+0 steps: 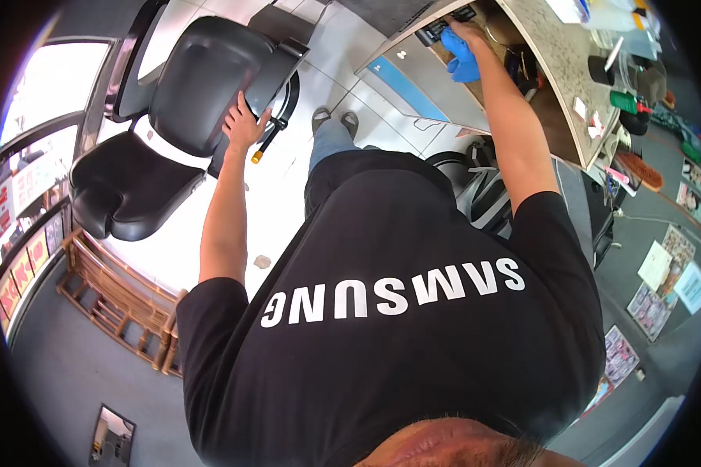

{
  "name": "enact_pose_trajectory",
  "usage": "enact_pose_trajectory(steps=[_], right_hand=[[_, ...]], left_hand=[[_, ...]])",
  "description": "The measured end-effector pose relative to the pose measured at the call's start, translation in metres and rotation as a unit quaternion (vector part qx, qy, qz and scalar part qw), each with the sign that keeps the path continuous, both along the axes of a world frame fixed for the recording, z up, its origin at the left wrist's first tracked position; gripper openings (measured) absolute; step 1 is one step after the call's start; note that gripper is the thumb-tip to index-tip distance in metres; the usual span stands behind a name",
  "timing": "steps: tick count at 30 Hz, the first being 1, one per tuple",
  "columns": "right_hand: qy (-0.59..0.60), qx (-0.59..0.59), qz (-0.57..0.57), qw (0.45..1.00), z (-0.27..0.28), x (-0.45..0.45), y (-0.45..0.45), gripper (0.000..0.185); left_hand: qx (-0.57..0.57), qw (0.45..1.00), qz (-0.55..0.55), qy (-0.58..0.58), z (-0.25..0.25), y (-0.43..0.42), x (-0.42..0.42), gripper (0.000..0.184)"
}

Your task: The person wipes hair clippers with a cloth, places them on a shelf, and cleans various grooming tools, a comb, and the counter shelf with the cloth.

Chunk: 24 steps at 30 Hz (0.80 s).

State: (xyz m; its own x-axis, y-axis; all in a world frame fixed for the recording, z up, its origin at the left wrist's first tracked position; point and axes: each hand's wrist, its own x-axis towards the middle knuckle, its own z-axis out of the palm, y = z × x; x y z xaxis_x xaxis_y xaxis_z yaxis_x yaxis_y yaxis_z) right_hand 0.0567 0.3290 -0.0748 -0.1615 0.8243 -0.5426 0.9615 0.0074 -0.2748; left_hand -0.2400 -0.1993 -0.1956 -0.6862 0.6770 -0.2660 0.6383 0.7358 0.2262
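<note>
My left hand (244, 124) rests with its fingers spread against the side of a black padded salon chair (206, 86), close to its armrest. Just below that hand a black lever with a yellow tip (255, 156) sticks out. On the right, my arm reaches into an open drawer (475, 109) of a cabinet, where my right hand (466, 31) is partly in view. A crumpled blue cloth (464, 65) lies right by this hand, and a black object (432, 33) is at its fingertips. The right fingers are too hidden to show a grip.
A speckled countertop (557, 58) above the drawer carries bottles, a green container (623, 101) and a brown brush (640, 171). A bamboo bench (117, 303) stands at the left. White floor tiles (382, 113) lie between chair and cabinet.
</note>
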Motion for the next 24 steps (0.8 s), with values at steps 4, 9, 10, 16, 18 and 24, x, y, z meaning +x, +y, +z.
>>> enact_pose_trajectory(steps=[4, 9, 10, 16, 18, 24], right_hand=[[-0.045, 0.004, 0.043, 0.998, 0.033, -0.008, -0.012, 0.080], [-0.078, -0.155, -0.034, 0.984, 0.059, 0.023, -0.019, 0.069], [-0.095, -0.186, -0.058, 0.976, 0.065, 0.031, -0.021, 0.067], [-0.035, -0.178, -0.067, 0.981, 0.043, 0.097, 0.001, 0.073], [-0.004, -0.177, -0.077, 0.981, 0.034, 0.108, 0.002, 0.072], [0.042, -0.177, -0.089, 0.979, 0.050, 0.128, -0.004, 0.070]], left_hand=[[-0.012, 1.000, 0.014, -0.014, 0.009, 0.003, 0.004, 0.099], [-0.039, 0.998, 0.028, -0.035, 0.023, 0.007, 0.005, 0.098], [-0.039, 0.998, 0.026, -0.034, 0.022, 0.007, 0.005, 0.098], [-0.029, 0.999, 0.021, -0.035, 0.020, 0.005, 0.005, 0.098], [-0.025, 0.999, 0.016, -0.033, 0.017, 0.005, 0.004, 0.098], [-0.012, 1.000, 0.002, -0.021, 0.014, 0.003, 0.003, 0.099]])
